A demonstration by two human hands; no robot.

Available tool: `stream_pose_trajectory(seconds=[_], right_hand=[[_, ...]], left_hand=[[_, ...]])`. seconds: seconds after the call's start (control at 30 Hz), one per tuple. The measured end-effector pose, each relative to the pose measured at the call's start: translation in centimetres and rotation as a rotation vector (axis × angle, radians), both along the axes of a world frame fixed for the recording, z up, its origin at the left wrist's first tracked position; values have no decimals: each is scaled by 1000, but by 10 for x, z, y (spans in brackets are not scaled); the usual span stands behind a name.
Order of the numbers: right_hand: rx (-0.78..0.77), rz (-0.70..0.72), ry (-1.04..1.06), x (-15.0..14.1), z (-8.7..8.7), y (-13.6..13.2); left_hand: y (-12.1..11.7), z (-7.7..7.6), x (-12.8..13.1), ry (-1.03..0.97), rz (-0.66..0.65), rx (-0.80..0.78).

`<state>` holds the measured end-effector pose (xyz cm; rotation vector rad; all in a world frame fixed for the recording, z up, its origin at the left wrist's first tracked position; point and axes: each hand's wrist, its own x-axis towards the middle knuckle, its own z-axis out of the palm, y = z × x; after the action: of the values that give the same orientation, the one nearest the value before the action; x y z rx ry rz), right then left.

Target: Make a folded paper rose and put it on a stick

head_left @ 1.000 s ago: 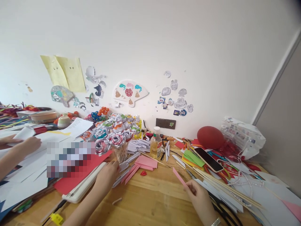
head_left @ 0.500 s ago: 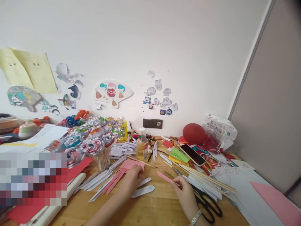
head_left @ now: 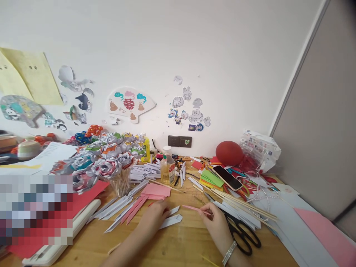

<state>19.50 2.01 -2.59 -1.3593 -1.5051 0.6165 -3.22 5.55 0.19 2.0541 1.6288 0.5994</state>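
My right hand point(head_left: 213, 219) pinches a narrow folded strip of pink paper point(head_left: 191, 208) between thumb and fingertips, its free end pointing left. My left hand point(head_left: 157, 214) has its fingers curled together low over the table, with a thin reddish tip showing beside it; what it holds, if anything, is hidden. Just beyond it lies a stack of pink paper point(head_left: 156, 190), with folded pink strips point(head_left: 135, 210) to its left. Folded white paper pieces point(head_left: 171, 221) lie partly behind the left fingers. Black-handled scissors point(head_left: 244, 234) rest by my right wrist.
A glue bottle point(head_left: 167, 167) stands at the back middle. Paper flowers point(head_left: 107, 165) are massed on the left, near a white paper trimmer point(head_left: 66, 230). Wooden sticks point(head_left: 247, 205), a phone point(head_left: 227, 177) and a red balloon point(head_left: 229, 153) are on the right.
My left hand has drawn back slightly from the pink stack, towards me. The pink strip in my right hand has turned flatter. The view has shifted a little.
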Motion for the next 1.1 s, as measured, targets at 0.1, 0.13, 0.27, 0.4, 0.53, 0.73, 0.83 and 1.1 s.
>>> stream_pose_trajectory(seconds=[0.1, 0.13, 0.27, 0.4, 0.53, 0.73, 0.83, 1.1], right_hand=[[25, -18, -31, 1, 0, 0], [33, -15, -42, 1, 1, 0], [65, 29, -152, -3, 7, -4], [21, 35, -270, -6, 14, -7], [-21, 49, -314, -5, 13, -6], [18, 91, -502, -6, 12, -11], [24, 64, -382, -10, 10, -12], [-23, 213, 173, -35, 15, -18]], left_hand=[[5, -3, -1, -140, 52, -8], [7, -3, -1, -203, 55, -23], [11, -2, -1, -474, 11, -112], [5, 4, 6, -637, -30, -160], [-2, 3, 13, -664, -68, -185], [-3, -3, 11, -545, -36, -85], [-5, -2, 11, -456, -19, -14], [-35, 13, 33, -169, -218, -29]])
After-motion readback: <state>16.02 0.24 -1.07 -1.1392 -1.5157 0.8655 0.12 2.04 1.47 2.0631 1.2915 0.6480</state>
